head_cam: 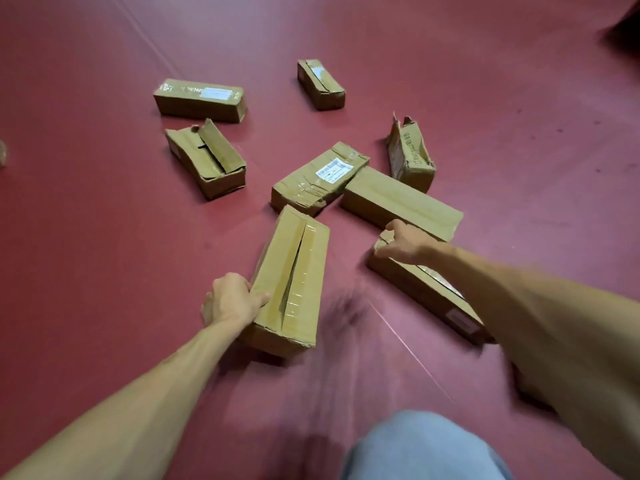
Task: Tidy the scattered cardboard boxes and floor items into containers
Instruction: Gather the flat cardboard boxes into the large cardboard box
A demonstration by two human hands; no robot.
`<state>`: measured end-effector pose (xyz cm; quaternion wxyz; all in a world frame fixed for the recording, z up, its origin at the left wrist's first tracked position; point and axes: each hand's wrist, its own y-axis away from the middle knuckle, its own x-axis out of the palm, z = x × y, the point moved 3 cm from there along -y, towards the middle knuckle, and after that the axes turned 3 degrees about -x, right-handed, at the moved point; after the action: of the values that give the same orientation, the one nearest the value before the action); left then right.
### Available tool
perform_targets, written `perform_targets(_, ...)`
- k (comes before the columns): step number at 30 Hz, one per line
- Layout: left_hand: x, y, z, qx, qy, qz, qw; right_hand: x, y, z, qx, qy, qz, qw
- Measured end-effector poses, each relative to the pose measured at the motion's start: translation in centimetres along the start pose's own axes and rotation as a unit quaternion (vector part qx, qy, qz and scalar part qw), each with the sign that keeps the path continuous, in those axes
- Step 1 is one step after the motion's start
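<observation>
Taped box point(294, 278) lies just ahead on the floor point(104, 237), its long axis pointing away from you.
Your left hand point(232, 299) grips its near-left edge. Your right hand point(403, 241) clutches the far end of the right-side box point(412, 289), which slants back toward your right.

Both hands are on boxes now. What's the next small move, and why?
Probably lift both boxes clear of the floor. The left hand grips the side of the slit-top box, thumb on top, and the right hand curls over the far end of the long box; both lie on the red floor. No container shows, so look for one afterwards.
</observation>
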<state>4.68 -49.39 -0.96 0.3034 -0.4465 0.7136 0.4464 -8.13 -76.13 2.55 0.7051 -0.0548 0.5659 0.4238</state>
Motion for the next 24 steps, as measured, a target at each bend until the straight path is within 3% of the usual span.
perform_targets(8, 6.8, -2.2, -2.9, 0.02, 0.029, 0.025, 0.999, 4.4, -2.7, -12.2, 0.148, 0.018, -0.093, 0.984)
perform_targets(13, 8.5, -3.6, -2.3, -0.022, 0.122, 0.086, 0.989, 7.0, -4.1, -15.8, 0.2, 0.089, -0.039, 0.975)
perform_targets(20, 8.5, -3.0, -2.9, -0.065, 0.201, 0.213, 0.954, 8.1, -3.6, -15.1, 0.168, 0.108, -0.089, 0.976)
perform_targets(24, 6.4, -1.6, -2.1, -0.08, 0.216, 0.218, 0.948, 8.5, -2.6, -12.9, 0.14, 0.074, -0.028, 0.987)
